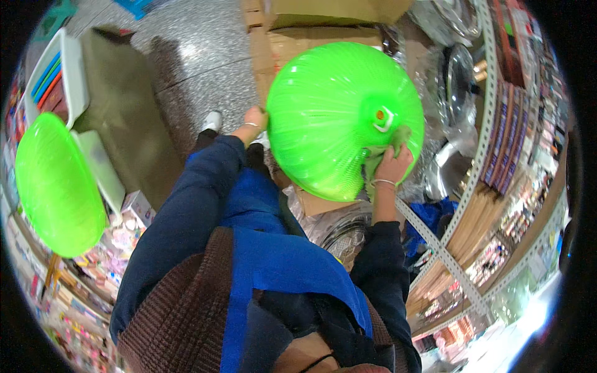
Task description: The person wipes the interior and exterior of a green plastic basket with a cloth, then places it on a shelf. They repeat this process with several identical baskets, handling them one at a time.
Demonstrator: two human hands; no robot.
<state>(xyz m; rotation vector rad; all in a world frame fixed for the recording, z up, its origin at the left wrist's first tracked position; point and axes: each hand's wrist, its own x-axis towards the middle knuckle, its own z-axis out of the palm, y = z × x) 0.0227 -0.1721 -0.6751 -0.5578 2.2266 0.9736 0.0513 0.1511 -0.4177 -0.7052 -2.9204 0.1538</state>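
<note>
A bright green plastic dome cover (322, 116) with fine mesh-like ribs is in front of me, above flattened cardboard. Near its centre is a white loop handle (385, 120) with an orange spot beside it. My left hand (255, 122) grips the cover's left rim. My right hand (394, 164) presses a greyish cloth (372, 163) against the lower right of the dome. Part of the cloth shows on both sides of the fingers, blurred. A second green dome cover (60, 186) stands at the far left.
A metal shelf rack (482, 107) curves along the right, with plastic-wrapped lids (459, 84) beside it. To the left are a white plastic bin (77, 79) and a large brown box (126, 107). Cardboard boxes (331, 11) lie ahead on the speckled floor (217, 60).
</note>
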